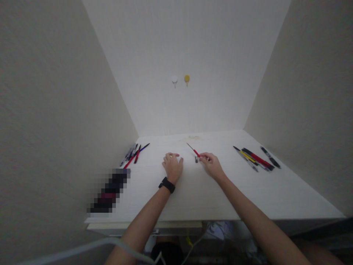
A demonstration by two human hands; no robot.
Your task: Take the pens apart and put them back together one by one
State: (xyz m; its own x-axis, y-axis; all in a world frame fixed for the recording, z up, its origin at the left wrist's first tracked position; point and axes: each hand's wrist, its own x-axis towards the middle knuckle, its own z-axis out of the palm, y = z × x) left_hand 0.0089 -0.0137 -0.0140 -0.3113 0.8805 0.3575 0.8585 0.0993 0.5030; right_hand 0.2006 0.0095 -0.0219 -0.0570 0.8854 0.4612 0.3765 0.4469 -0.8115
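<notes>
Working at a white desk [182, 202], enclosed by a pale far wall [190, 110] bearing a white hook [174, 78] and a yellow hook [186, 78], and by a greyer left panel [60, 103] and right panel [309, 95]; pinching a slim red pen piece [196, 152] in the clamped fingers of the right hand [211, 163], over the middle of the desk, just beside a small black part [196, 159]; resting the left hand [173, 168] there with fingers slightly apart; flanked by left-hand pens [137, 154] and right-hand pens [257, 160] near the panels

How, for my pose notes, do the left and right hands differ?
The left hand shows nothing held; the right hand pinches a slim red piece. The left hand wears a black wristband; the right hand's wrist is bare. Both are over the white tabletop.
</notes>
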